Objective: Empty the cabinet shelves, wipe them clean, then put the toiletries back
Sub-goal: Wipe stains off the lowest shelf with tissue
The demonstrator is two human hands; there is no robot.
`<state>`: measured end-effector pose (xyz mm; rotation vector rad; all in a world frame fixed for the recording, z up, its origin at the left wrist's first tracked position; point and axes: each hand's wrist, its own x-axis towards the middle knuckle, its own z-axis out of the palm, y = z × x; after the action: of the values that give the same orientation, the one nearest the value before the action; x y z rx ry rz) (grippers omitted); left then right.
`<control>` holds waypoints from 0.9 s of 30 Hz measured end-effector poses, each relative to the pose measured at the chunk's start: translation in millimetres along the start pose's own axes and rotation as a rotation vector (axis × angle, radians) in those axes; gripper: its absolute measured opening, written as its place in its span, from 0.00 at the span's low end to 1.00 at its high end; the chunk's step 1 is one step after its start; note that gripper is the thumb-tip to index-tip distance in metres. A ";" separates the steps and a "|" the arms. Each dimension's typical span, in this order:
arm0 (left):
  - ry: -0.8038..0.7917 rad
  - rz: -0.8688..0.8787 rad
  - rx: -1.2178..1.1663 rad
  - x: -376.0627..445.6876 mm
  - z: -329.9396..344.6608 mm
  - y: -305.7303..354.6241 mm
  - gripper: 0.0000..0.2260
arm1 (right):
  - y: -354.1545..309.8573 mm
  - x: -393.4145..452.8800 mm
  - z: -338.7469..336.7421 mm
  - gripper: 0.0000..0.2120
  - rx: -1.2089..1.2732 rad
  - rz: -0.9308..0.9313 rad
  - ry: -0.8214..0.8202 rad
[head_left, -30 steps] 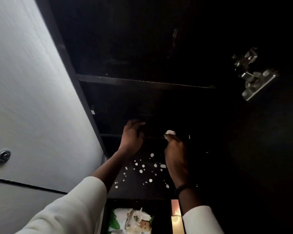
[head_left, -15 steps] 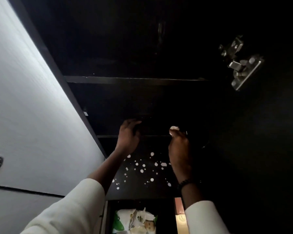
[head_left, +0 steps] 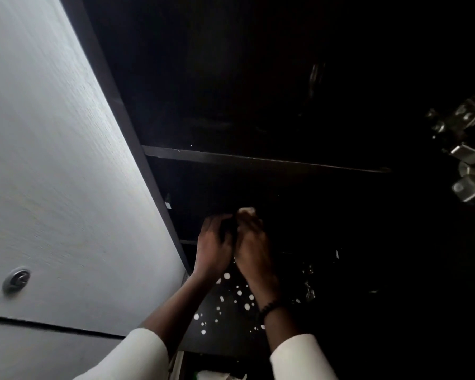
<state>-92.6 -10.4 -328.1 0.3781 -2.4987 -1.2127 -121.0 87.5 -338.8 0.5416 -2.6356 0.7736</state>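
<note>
I look into a dark cabinet with two black shelves, the upper shelf edge (head_left: 258, 160) running across the middle. My left hand (head_left: 214, 248) and my right hand (head_left: 254, 248) are side by side at the front of a lower shelf. The right hand is closed on a small white thing (head_left: 246, 211) that shows above its fingers; it is too dark to tell what it is. The left hand curls around something dark between the two hands, which I cannot make out. Below the hands a black surface (head_left: 231, 311) is spattered with white spots.
A pale grey door panel (head_left: 52, 174) with a round metal lock (head_left: 16, 279) fills the left. A metal hinge (head_left: 466, 154) juts in at the right. A few faint glinting items (head_left: 309, 283) stand in the dark right of the hands. A green-and-white pack (head_left: 220, 375) peeks at the bottom.
The two hands have come together; the left moved right toward the right hand, which still grips the white thing. The camera view has shifted left and up.
</note>
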 end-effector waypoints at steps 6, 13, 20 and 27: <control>-0.004 -0.076 -0.062 0.9 -6.2 -4.9 0.16 | 27.9 22.6 -11.9 0.19 -0.021 0.012 -0.206; -0.022 -0.095 -0.111 -1.5 -7.8 -3.2 0.17 | 86.8 -25.6 -56.9 0.18 -0.188 0.449 0.136; -0.012 -0.066 -0.047 1.3 -5.8 -0.2 0.16 | 4.5 -49.2 -22.4 0.20 0.034 0.110 -0.129; -0.042 -0.074 -0.052 0.5 -5.0 -4.9 0.16 | 64.0 -43.1 -79.8 0.29 -0.497 0.384 -0.133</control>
<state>-90.6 -17.1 -329.1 0.4399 -2.5030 -1.3247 -95.2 194.1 -321.8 -0.0536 -2.9446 0.1531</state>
